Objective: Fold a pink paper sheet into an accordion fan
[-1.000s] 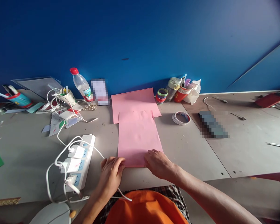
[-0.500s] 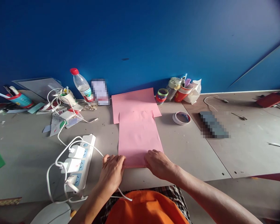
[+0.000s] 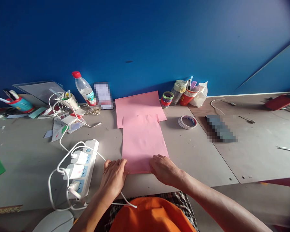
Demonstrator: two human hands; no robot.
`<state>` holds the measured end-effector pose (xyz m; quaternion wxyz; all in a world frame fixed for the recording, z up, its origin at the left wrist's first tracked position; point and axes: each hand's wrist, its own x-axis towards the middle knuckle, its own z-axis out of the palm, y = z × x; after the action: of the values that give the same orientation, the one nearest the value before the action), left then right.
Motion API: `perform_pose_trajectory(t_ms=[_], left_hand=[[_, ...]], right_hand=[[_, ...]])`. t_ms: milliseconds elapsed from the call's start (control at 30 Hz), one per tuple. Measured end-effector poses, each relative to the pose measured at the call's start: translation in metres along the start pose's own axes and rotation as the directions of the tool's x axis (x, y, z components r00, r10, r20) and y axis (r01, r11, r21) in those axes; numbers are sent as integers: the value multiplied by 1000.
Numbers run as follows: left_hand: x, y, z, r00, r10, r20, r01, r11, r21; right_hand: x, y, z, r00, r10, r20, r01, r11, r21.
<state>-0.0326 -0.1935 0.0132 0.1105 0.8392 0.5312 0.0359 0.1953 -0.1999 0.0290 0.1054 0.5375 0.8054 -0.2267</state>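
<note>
A sheet of pink paper (image 3: 143, 141) lies on the desk right in front of me, its far end overlapping more pink paper (image 3: 137, 103) by the wall. My left hand (image 3: 114, 175) is closed at the sheet's near left corner, fingers bent on the paper's edge. At the near right corner, my right hand (image 3: 164, 169) has its fingers curled down onto the paper. Both thumbs are mostly hidden, as is the underside of the paper. Between the hands, the near edge looks slightly folded or doubled.
Left of the paper stands a white power strip (image 3: 90, 167) with plugs and looping cables. A roll of tape (image 3: 188, 122) and a blurred dark object (image 3: 221, 129) lie to the right. Along the blue wall are a bottle (image 3: 84, 90), a jar (image 3: 166, 100) and a red cup (image 3: 189, 96).
My left hand has shifted slightly left along the paper's near edge. My right hand and the paper look almost unchanged.
</note>
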Motion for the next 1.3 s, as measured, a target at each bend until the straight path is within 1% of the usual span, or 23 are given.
perform_pose_trajectory(t_ms=[167, 333, 433, 500, 567, 600, 667, 700, 733, 767, 800, 833, 900, 967, 1033, 1133, 1300], left_hand=[[-1, -4, 1, 1000, 3, -23, -3, 1000, 26], [-2, -7, 3, 997, 14, -75, -10, 999, 48], [-3, -16, 1, 993, 29, -113, -20, 997, 81], [-6, -23, -4, 984, 52, -170, -29, 991, 134], [-12, -24, -11, 954, 94, -286, -41, 982, 184], [-16, -21, -13, 923, 129, -362, -59, 978, 198], [-28, -6, -14, 837, 216, -502, -132, 972, 196], [-34, 4, -11, 795, 273, -542, -198, 961, 194], [-40, 16, -6, 787, 315, -531, -261, 949, 178], [-45, 28, 0, 812, 337, -477, -301, 941, 152], [-49, 39, 8, 821, 364, -440, -339, 931, 137], [-52, 48, 17, 832, 391, -393, -368, 920, 135], [-55, 57, 36, 856, 413, -312, -379, 910, 167], [-55, 57, 49, 873, 412, -262, -366, 907, 207], [-53, 52, 56, 875, 422, -237, -364, 897, 250], [-54, 46, 55, 875, 424, -232, -352, 888, 295], [-60, 39, 47, 885, 369, -284, -279, 909, 311]], right_hand=[[-1, -1, -2, 1000, 2, 13, -2, 1000, -1], [-1, -1, -2, 1000, 5, 20, -5, 1000, -9], [-1, -1, -3, 1000, -8, 15, 9, 1000, -14], [0, -1, -4, 1000, -6, 17, 6, 1000, -14], [0, -2, -5, 1000, 1, 28, -1, 1000, -13], [1, -2, -5, 999, 8, 33, -7, 1000, -12], [1, -3, -4, 999, 14, 30, -14, 1000, -12], [1, -3, -3, 1000, 14, 25, -14, 1000, -12], [1, -2, -2, 1000, 13, 18, -13, 1000, -12], [1, -2, -2, 1000, 12, 11, -12, 1000, -13], [1, -2, -1, 1000, 11, 5, -11, 1000, -13], [1, -1, 0, 1000, 10, -1, -10, 1000, -10], [1, -1, 1, 1000, 9, -15, -9, 1000, 0], [1, 0, 0, 1000, 6, -23, -6, 1000, 14], [0, -1, -1, 1000, 15, -13, -15, 1000, 22], [0, -2, -3, 999, 32, 2, -32, 999, 20], [0, -3, -5, 999, 32, 11, -32, 999, 22]])
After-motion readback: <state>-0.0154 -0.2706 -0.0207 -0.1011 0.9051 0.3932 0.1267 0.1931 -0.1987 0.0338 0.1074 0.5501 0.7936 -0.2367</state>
